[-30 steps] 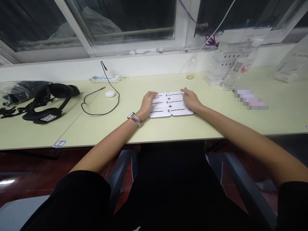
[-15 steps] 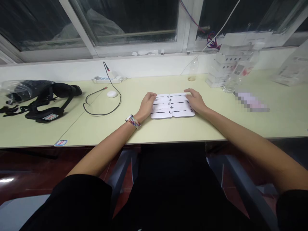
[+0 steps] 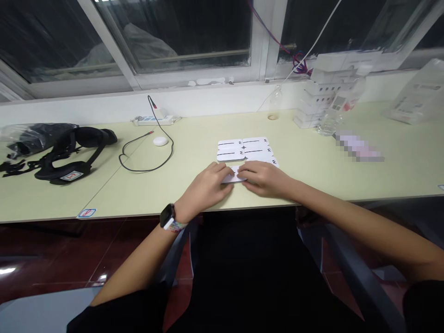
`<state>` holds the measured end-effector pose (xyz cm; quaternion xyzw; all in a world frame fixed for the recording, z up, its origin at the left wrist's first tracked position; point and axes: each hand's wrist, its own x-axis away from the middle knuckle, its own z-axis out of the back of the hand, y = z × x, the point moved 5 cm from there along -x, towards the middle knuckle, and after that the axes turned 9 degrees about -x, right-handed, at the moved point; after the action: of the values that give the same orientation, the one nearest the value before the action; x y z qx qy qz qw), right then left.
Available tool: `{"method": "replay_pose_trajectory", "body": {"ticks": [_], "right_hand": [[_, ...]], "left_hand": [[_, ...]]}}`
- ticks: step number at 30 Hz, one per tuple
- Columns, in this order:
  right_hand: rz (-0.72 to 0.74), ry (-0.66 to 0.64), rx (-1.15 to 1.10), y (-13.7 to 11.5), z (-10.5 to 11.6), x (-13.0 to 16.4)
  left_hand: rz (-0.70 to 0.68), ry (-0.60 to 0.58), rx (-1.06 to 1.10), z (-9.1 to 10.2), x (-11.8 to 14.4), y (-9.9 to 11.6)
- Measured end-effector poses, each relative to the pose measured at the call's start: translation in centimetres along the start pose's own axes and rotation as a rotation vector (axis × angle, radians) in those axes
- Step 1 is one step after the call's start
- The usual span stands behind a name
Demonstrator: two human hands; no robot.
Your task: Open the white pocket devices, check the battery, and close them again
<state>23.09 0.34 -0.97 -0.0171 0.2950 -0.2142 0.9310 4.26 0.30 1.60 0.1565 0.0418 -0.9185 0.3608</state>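
My left hand [image 3: 208, 187] and my right hand [image 3: 265, 178] meet near the front of the table. Between their fingers is a white card [image 3: 234, 175], gripped at its left and right ends; the fingers cover much of its face. Just beyond it several more white cards [image 3: 255, 143] lie edge to edge in two columns, each with rounded corners, a black line and a W-like mark. The front card of the right column is partly behind my right hand. The left column ends one card short of the right one, above the held card.
A black headset [image 3: 74, 152] lies at left, near a black cable [image 3: 145, 170], a round white object [image 3: 160, 141] and a power strip [image 3: 157, 120]. White boxes [image 3: 310, 108], a plastic bottle [image 3: 336, 113] and a pixelated item [image 3: 359, 147] stand or lie at right on the table [image 3: 194, 143].
Both hands have come from the sides of the card block to its front. The front-left card has come away from the block towards me and is now between my fingers.
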Motion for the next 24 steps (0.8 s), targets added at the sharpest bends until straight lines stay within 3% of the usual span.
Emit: {"method": "replay_pose_trajectory", "body": {"ticks": [7, 14, 19, 24], "right_hand": [[0.069, 0.033, -0.172, -3.9, 1.0, 2.0], [0.076, 0.046, -0.209, -5.0, 1.5, 3.4], [-0.021, 0.169, -0.336, -3.8, 2.0, 2.5], [-0.144, 0.130, -0.236, -1.9, 1.4, 1.6]], "left_hand": [[-0.124, 0.014, -0.095, 1.1, 3.1, 3.6], [-0.197, 0.019, 0.035, 1.0, 3.8, 3.7], [-0.076, 0.106, 0.265, 1.4, 3.1, 2.2], [0.132, 0.119, 0.373, 0.1, 1.9, 0.1]]}}
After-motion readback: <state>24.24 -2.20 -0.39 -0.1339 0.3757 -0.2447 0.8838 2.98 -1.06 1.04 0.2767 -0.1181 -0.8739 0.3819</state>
